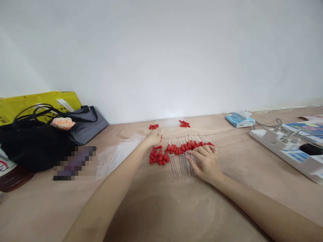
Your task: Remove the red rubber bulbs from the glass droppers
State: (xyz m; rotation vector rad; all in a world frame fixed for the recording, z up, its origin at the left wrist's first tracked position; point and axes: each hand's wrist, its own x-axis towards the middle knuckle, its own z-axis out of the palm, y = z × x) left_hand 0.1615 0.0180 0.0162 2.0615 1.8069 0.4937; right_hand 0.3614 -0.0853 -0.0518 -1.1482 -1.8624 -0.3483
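Observation:
A row of clear glass droppers with red rubber bulbs (188,146) lies on the wooden table (161,208). My right hand (205,163) rests flat on the glass tubes, fingers stretched out. A heap of loose red bulbs (158,157) sits just left of the row. My left hand (153,137) reaches out past the heap, fingers curled near a clear plastic bag (118,153); what they pinch is hidden. Two more small groups of red-bulbed droppers (184,123) and red bulbs (153,126) lie farther back by the wall.
Black handbag (32,141), striped pouch (85,126) and yellow bag (37,101) stand at the left. A white power strip with plugs (287,148), a blue tissue pack (239,119) and printed sheets (305,127) lie at the right. A white wall bounds the table behind.

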